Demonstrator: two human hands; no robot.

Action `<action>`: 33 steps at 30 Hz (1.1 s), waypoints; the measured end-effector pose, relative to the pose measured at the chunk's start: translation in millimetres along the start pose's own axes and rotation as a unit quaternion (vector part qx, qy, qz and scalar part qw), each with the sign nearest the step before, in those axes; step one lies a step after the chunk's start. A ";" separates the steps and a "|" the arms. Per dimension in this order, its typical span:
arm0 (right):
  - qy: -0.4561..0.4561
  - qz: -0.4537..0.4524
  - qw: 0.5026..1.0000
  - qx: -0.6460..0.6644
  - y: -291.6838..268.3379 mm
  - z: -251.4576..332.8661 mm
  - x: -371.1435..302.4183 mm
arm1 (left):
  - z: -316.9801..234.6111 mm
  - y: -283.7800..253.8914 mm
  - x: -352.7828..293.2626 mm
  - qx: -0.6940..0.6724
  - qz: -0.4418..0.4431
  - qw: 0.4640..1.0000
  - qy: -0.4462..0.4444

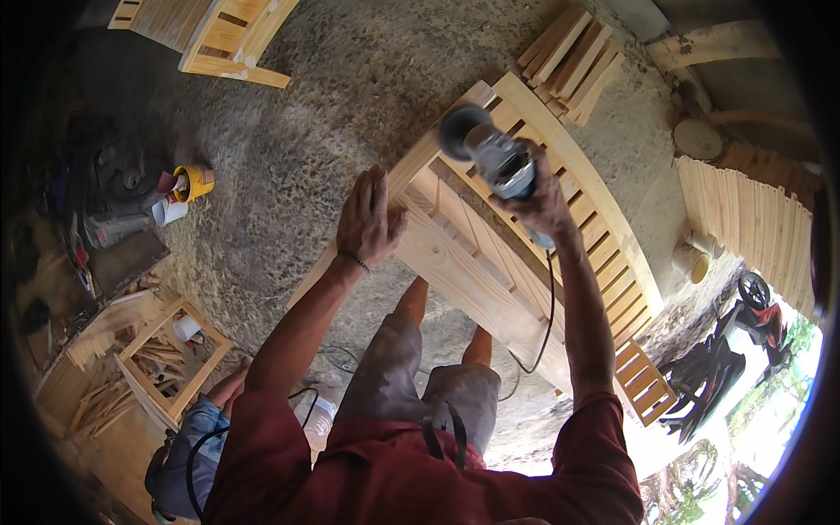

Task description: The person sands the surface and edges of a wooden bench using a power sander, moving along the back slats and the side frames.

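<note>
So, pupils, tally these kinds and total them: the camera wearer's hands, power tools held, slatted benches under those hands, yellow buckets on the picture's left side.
Wearer's hands: 2 (left hand, right hand)
Held power tool: 1
Slatted bench: 1
Yellow bucket: 1
Total: 5

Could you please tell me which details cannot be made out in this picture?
Head view, dark disc of the power tool: its surface is blurred, and contact with the slatted wooden piece cannot be judged.
Head view, left hand: the palm is hidden by the hand's own back.
Head view, right hand: it covers part of the tool.
Head view, upper-left slatted furniture: cut off by the top edge.
Head view, yellow bucket: contents too small.
</note>
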State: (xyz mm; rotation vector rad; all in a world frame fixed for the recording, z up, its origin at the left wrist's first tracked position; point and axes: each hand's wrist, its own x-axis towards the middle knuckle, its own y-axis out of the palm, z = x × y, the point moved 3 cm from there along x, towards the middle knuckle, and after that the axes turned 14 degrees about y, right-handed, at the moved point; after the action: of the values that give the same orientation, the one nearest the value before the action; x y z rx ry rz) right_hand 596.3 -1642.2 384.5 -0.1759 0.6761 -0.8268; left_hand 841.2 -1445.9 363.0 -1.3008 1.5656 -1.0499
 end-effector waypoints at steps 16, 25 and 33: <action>0.159 0.012 0.976 0.146 -101.5 41.8 61.4 | 1.7 -5.4 1.0 -0.044 -0.016 0.999 -0.015; 0.285 0.125 0.945 0.100 -91.6 116.2 81.9 | 3.4 -12.7 -0.8 -0.089 -0.039 0.995 -0.030; 0.290 0.024 0.947 0.139 -98.6 89.5 37.8 | 3.3 -2.7 -1.8 -0.048 -0.063 0.997 0.002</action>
State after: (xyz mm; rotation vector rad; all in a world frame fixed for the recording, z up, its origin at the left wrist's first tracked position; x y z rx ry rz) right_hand 608.7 -1746.2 475.0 0.3553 1.0979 -0.9241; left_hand 845.5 -1444.7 364.8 -1.4803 1.5707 -1.0662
